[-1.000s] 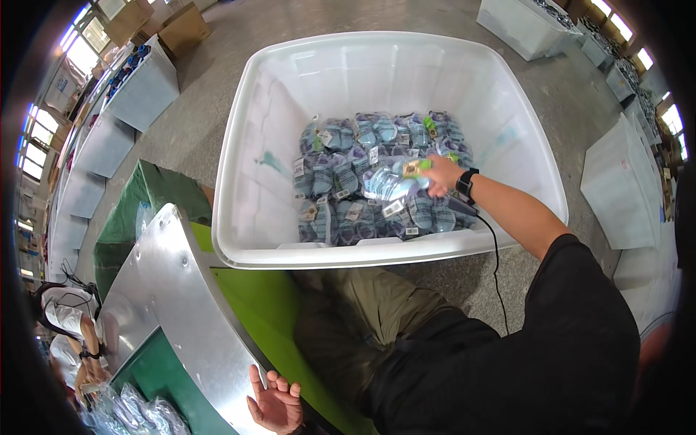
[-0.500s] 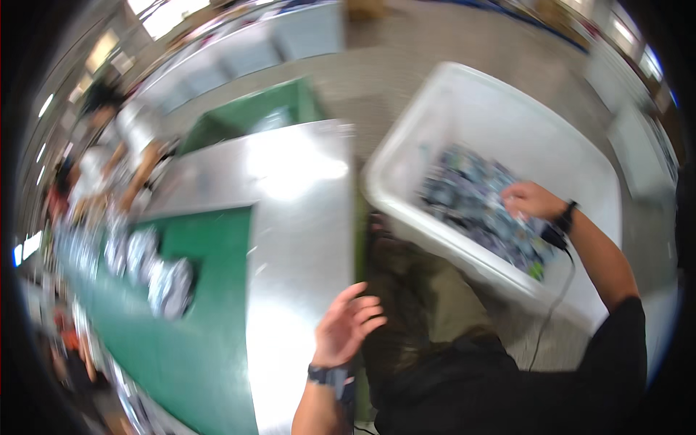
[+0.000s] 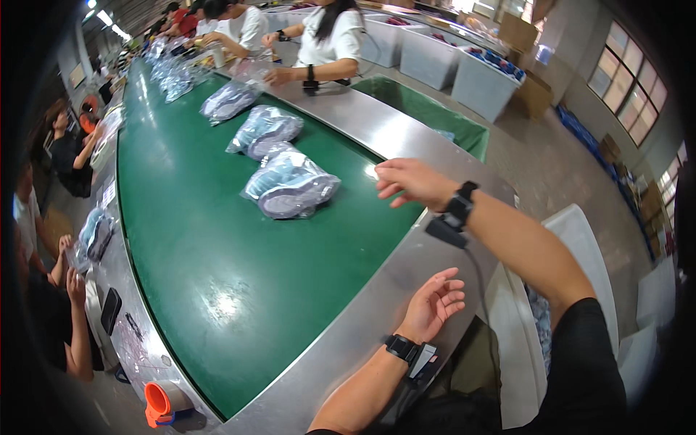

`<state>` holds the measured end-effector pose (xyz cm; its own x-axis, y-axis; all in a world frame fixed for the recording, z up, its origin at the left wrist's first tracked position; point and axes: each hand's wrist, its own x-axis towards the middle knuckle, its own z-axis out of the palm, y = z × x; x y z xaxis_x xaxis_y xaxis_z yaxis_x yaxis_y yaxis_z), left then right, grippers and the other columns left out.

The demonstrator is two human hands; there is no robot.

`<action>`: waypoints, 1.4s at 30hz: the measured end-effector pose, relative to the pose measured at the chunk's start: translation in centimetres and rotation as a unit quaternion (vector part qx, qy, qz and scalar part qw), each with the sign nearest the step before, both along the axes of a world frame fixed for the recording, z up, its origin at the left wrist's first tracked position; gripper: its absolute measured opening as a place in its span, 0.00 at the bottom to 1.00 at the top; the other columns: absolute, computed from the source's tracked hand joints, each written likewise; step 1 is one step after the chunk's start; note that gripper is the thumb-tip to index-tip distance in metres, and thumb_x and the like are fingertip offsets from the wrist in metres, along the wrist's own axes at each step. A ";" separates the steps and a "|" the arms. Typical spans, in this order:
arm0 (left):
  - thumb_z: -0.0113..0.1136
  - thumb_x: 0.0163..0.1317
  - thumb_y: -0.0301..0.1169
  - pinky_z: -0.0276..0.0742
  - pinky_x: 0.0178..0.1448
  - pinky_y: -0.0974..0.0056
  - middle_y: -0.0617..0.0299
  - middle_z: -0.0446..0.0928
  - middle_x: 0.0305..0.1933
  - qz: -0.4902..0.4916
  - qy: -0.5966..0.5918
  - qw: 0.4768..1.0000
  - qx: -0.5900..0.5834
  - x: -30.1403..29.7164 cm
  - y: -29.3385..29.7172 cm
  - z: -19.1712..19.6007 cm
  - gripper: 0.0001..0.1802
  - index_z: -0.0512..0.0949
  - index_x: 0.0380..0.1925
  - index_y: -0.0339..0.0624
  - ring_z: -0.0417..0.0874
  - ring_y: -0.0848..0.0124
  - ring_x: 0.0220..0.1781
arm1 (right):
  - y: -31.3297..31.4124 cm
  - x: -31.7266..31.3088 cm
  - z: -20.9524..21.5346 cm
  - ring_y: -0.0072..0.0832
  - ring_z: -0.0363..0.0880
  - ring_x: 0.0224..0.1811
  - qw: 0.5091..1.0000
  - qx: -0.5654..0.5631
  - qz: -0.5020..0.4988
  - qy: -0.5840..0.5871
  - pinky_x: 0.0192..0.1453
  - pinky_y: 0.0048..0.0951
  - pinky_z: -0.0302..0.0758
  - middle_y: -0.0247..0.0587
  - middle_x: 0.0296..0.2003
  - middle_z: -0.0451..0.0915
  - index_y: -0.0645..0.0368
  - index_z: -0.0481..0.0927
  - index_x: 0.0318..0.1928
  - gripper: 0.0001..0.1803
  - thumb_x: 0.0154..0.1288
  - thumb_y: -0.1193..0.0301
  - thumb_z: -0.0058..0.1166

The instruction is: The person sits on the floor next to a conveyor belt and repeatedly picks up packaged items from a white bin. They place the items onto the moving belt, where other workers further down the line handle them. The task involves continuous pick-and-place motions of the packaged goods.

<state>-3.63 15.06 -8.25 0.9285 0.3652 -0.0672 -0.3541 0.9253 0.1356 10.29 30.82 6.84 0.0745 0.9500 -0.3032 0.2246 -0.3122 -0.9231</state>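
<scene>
My right hand (image 3: 415, 183) reaches over the edge of the green conveyor belt (image 3: 232, 319), its fingers loosely bent and apart, with nothing in them. Lower down, my left hand (image 3: 432, 306) hovers above the metal border, palm partly turned up, empty and open. Nearest to my right hand on the belt lies a clear plastic bag (image 3: 292, 185) with grey and pale-blue contents that look like slippers. A similar bag (image 3: 267, 132) touches it from behind, and another bag (image 3: 229, 100) lies farther back. Both wrists wear black straps with small devices.
A white bin (image 3: 584, 243) stands at my right, partly hidden by my arm. Beyond the metal border (image 3: 406, 134) is a green bin (image 3: 464, 123). Co-workers line both belt sides; one (image 3: 333, 36) handles a bag. An orange-rimmed cup (image 3: 161, 402) stands at the lower left.
The view has swung left and up, toward the belt. My right hand has moved from the white bin's contents to over the belt's edge. My left hand stays open.
</scene>
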 end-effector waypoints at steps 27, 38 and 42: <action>0.42 0.74 0.66 0.76 0.67 0.45 0.52 0.73 0.70 0.181 -0.037 0.978 -0.100 -0.5 4.9 0.4 0.40 0.69 0.70 0.46 0.76 0.51 0.67 | -16.1 5.0 2.2 0.44 0.74 0.46 0.851 0.314 0.046 -0.419 0.53 0.40 0.73 0.45 0.43 0.72 0.53 0.81 0.54 0.30 0.44 0.73 0.68; 0.57 0.71 0.54 0.68 0.76 0.38 0.45 0.69 0.75 -0.008 0.008 1.000 0.026 1.2 -0.5 -1.1 0.42 0.62 0.76 0.39 0.72 0.46 0.74 | -33.4 3.0 -5.0 0.35 0.74 0.55 0.852 0.348 -0.074 -0.384 0.58 0.32 0.77 0.44 0.56 0.65 0.53 0.76 0.67 0.43 0.47 0.78 0.79; 0.61 0.70 0.48 0.66 0.77 0.38 0.43 0.71 0.73 -0.035 -0.061 0.998 0.006 0.4 -0.6 -3.1 0.41 0.64 0.74 0.35 0.72 0.46 0.74 | -35.7 2.4 -7.6 0.40 0.72 0.65 0.880 0.339 -0.071 -0.325 0.65 0.37 0.78 0.44 0.58 0.64 0.54 0.73 0.71 0.46 0.48 0.77 0.79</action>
